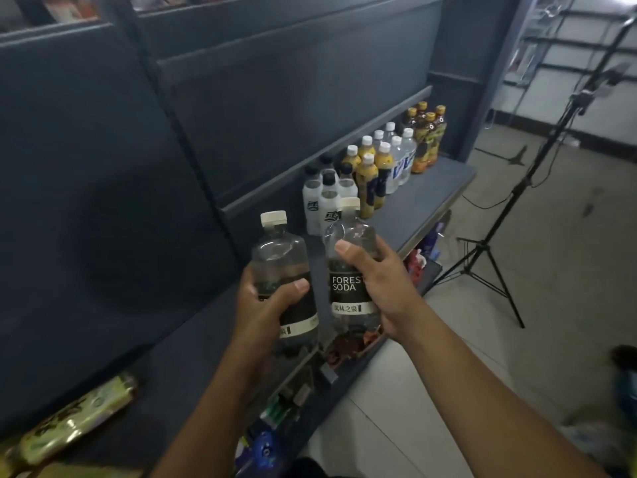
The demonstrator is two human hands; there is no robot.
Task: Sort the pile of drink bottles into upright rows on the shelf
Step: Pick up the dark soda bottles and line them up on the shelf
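My left hand (267, 305) grips a clear soda bottle (281, 267) with a cream cap and black label, held upright above the dark shelf (424, 201). My right hand (382, 281) grips a second bottle of the same kind (350, 257), labelled FOREST SODA, just to the right of the first. Behind them, upright rows stand on the shelf: white bottles with black caps (324, 198), yellow juice bottles (370, 174), clear water bottles (400, 157), and dark tea bottles with orange caps (427, 136). A green-and-yellow bottle (79, 419) lies on its side at the near left.
A black tripod stand (482, 250) with cables stands on the tiled floor to the right. Below the shelf a lower shelf (348, 377) holds assorted packaged goods. The shelf's dark back panel (103, 167) rises on the left.
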